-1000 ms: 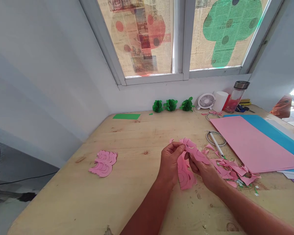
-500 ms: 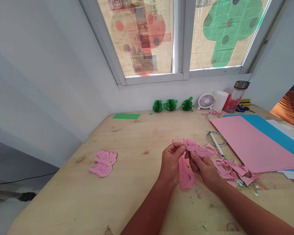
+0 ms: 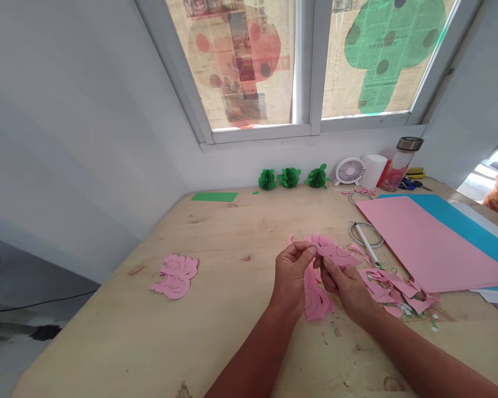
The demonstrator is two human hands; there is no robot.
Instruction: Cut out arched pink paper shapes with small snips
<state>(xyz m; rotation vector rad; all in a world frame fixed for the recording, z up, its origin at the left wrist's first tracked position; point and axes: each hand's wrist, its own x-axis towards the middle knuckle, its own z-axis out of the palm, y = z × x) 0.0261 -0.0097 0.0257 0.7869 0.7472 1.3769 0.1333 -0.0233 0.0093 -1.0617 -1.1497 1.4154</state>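
Pink paper strip point(image 3: 339, 255): up in both my hands, just left of the scrap pile point(image 3: 407, 288). Left hand point(image 3: 289, 279): fingers pinching its left part. Right hand point(image 3: 352, 290): thumb and fingers closed on its lower edge; can't tell what the curled fingertips underneath do. Handling, my guess: very light, bendy, easy to crease or tear, weakest round the curved opening; not slippery. Best hold: light pinch on the wide solid bits, fingers either side of the curve so it won't flop. Marked pink piece point(image 3: 314, 303): on the tabletop point(image 3: 232, 337), left of the scrap pile. Pink cutouts point(image 3: 175, 277): well left of it. White pen point(image 3: 367, 245): just beyond it.
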